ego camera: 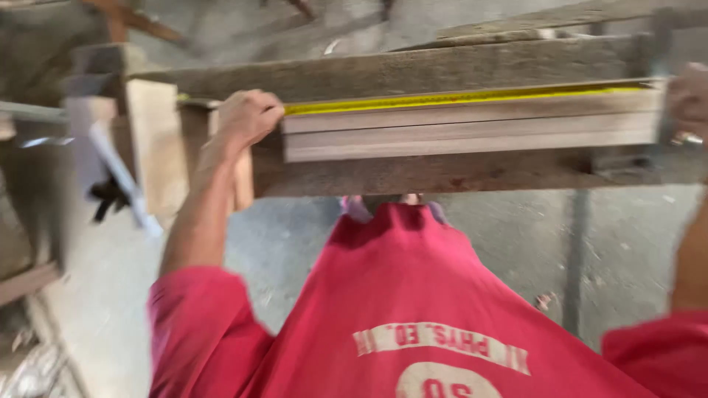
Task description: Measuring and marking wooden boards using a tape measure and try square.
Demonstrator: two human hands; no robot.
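A yellow measuring tape (457, 98) lies stretched along the top of a stack of pale wooden planks (472, 133) on a rough wooden bench (442, 173). My left hand (247, 116) is closed on the tape's left end at the planks' end. At the frame's right edge, my right hand (689, 99) grips the tape's other end beside a grey tape case. My red shirt fills the lower frame.
A pale upright wood block (155, 144) stands left of my left hand. Grey metal parts (110, 169) hang at the left. Concrete floor (516, 243) shows below the bench. More timber lies behind the bench.
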